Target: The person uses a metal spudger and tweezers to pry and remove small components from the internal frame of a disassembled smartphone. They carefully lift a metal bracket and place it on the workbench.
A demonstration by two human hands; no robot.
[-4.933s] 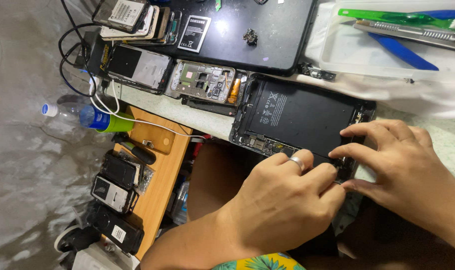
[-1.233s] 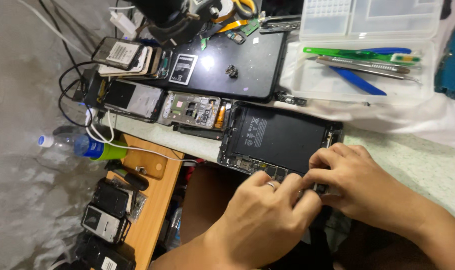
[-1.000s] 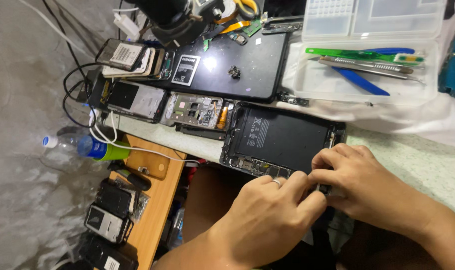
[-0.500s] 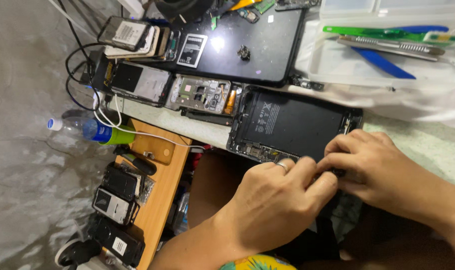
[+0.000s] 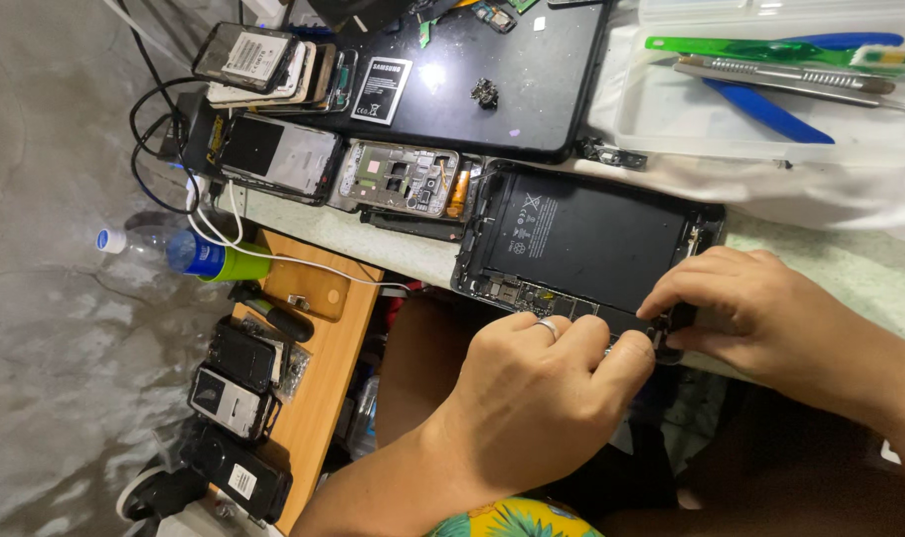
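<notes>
Your opened tablet [image 5: 586,239] lies back-side up at the near edge of the desk [image 5: 830,268], its black battery exposed and its long axis running across your view, left to right. Both of your hands meet at its near right corner — the edge closest to your body.

Your left hand [image 5: 532,393] rests on the near long edge, ring finger banded, fingers curled together with the tips pressed to the frame; whether they pinch a small part or tool cannot be told. Your right hand [image 5: 770,318] comes in from the right, fingertips bunched and touching the same corner, just beside the left fingertips. What lies between them is hidden.

The tablet body extends away from both hands toward the upper left, so the work point sits directly under your fingertips — neither hand is clearly nearer.

Beyond the tablet lie a stripped phone frame [image 5: 403,179], a larger dark panel [image 5: 492,80] and a clear tray [image 5: 770,109] of blue and green pry tools. A wooden shelf [image 5: 313,338] below left carries several phones.
</notes>
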